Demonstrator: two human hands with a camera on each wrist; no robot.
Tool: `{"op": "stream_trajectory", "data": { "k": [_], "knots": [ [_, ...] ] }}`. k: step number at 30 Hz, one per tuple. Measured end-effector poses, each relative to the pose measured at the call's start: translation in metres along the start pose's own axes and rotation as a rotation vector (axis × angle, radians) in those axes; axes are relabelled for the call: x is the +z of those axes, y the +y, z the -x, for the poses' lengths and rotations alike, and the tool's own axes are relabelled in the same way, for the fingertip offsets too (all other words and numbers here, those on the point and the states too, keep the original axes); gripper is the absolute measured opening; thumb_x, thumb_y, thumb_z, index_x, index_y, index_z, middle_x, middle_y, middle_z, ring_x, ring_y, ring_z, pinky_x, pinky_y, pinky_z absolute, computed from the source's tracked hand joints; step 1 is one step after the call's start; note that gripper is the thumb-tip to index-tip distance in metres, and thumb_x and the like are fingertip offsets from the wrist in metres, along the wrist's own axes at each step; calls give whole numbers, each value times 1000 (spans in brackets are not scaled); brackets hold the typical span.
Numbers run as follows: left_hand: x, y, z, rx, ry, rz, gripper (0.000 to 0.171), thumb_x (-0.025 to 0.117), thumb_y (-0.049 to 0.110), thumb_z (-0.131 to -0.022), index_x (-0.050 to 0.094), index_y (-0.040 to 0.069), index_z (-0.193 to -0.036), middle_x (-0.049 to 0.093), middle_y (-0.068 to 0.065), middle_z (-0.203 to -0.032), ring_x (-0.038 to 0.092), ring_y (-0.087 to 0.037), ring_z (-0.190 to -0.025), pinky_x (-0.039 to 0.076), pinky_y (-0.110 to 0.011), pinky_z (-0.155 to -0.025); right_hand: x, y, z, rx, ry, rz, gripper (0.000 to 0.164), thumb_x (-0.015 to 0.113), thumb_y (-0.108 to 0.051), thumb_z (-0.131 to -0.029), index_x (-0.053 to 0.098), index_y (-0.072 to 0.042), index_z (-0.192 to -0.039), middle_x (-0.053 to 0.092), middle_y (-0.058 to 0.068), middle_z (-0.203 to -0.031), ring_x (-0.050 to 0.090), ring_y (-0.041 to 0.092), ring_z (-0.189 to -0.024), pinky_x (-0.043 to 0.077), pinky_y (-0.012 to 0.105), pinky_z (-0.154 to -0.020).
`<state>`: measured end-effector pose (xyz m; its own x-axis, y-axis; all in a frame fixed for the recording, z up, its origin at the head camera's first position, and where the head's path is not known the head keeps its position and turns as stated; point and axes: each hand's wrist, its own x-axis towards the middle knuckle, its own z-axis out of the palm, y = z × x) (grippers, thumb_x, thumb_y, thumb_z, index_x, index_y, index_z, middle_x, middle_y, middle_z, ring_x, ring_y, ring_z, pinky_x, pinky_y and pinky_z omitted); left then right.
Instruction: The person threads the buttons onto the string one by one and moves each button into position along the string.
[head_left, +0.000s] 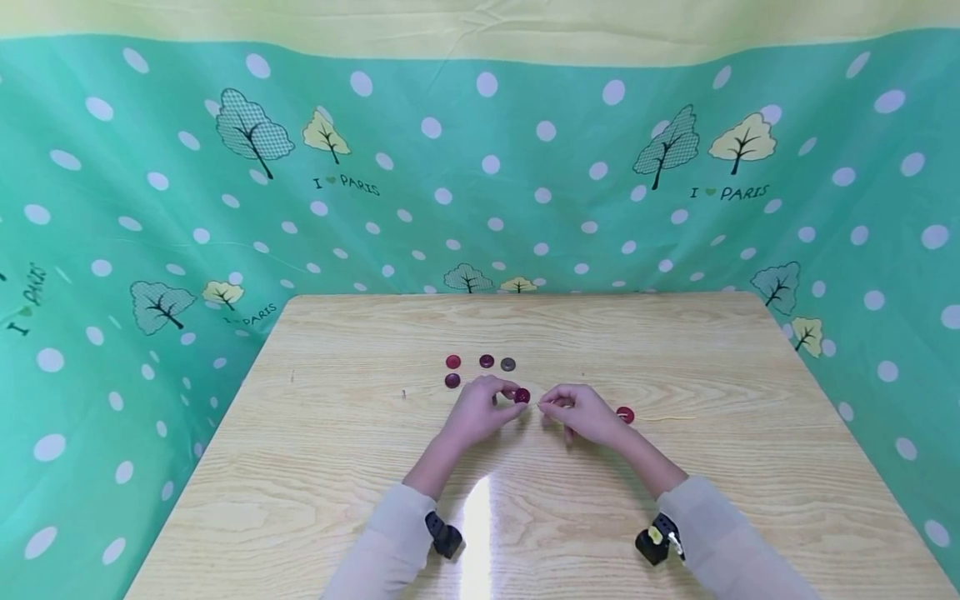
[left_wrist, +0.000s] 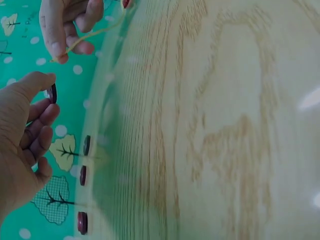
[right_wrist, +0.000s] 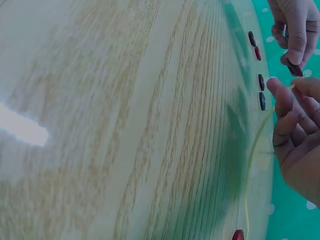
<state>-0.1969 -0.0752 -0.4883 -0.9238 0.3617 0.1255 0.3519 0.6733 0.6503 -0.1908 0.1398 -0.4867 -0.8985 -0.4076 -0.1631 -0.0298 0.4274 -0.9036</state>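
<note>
My left hand (head_left: 480,410) pinches a dark red button (head_left: 522,396) between thumb and fingertips, holding it above the table. Facing it, close by, my right hand (head_left: 587,413) pinches one end of a yellow string (right_wrist: 248,170), whose short tip sticks out past the fingertips. In the right wrist view that tip is right at the edge of the held button (right_wrist: 294,68). The string runs back to a red button (head_left: 626,414) lying on the table beside the right wrist, and its tail stretches farther right across the wood.
Beyond the left hand lie several loose buttons: a bright red one (head_left: 453,362), a maroon one (head_left: 452,381), a dark maroon one (head_left: 487,361) and a grey one (head_left: 508,364). The wooden table (head_left: 337,467) meets a green dotted curtain (head_left: 420,208) at the back and sides.
</note>
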Motion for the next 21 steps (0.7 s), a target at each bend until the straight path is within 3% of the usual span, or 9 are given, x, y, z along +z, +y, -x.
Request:
{"op": "stream_trajectory", "data": {
  "k": [12, 21],
  "knots": [
    [1, 9, 3, 30, -5, 44, 28, 70, 32, -83, 70, 14, -104, 68, 4, -92, 57, -14, -82, 44, -19, -70, 1, 0, -1, -13, 35, 8, 22, 61, -23, -91, 65, -3, -100, 64, 18, -75, 52, 18, -53, 46, 27, -48],
    [5, 13, 3, 75, 15, 11, 26, 70, 32, -83, 70, 15, -103, 67, 5, -90, 57, -14, -79, 42, -17, -68, 1, -5, 2, -35, 33, -4, 21, 60, -13, -91, 63, 4, -102, 62, 29, -80, 51, 20, -52, 44, 25, -46]
  ]
}}
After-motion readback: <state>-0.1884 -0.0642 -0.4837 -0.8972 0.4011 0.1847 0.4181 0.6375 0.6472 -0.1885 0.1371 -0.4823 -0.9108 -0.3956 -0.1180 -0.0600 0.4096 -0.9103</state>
